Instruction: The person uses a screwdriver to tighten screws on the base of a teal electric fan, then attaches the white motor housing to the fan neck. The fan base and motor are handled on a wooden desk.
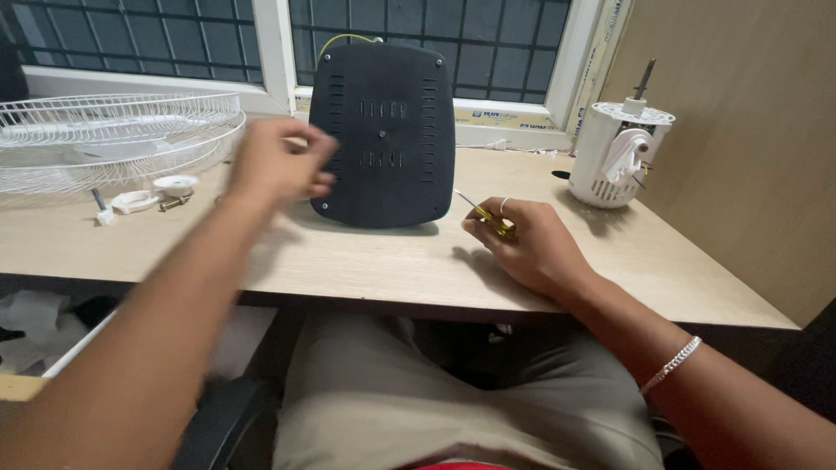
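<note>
Black base plate (383,135) of a fan stood upright on its edge near the back of the wooden table (374,261), leaning toward the window, and it was what I had both hands around. As I judged it, the fan was already well apart: the white wire guard (113,139) lay off to the left, the white motor housing (620,152) with its bare shaft stood alone at the right, and a few small white fittings and a bolt (144,198) sat loose beside the guard. The plate itself looked whole, so whatever remained seemed to concern it and its screws.

The plate was a rounded square of dark plastic with rows of vent slots, a small hole at its centre and screw points near the lower corners; a yellow wire (348,38) looped out over its top edge.

My left hand (279,161) was blurred, raised at the plate's left edge with fingers curled; I could not tell whether it pinched anything. My right hand (522,239) rested on the table just right of the plate, closed around a yellow-handled screwdriver (488,218), its thin shaft pointing toward the plate's lower right corner.
</note>
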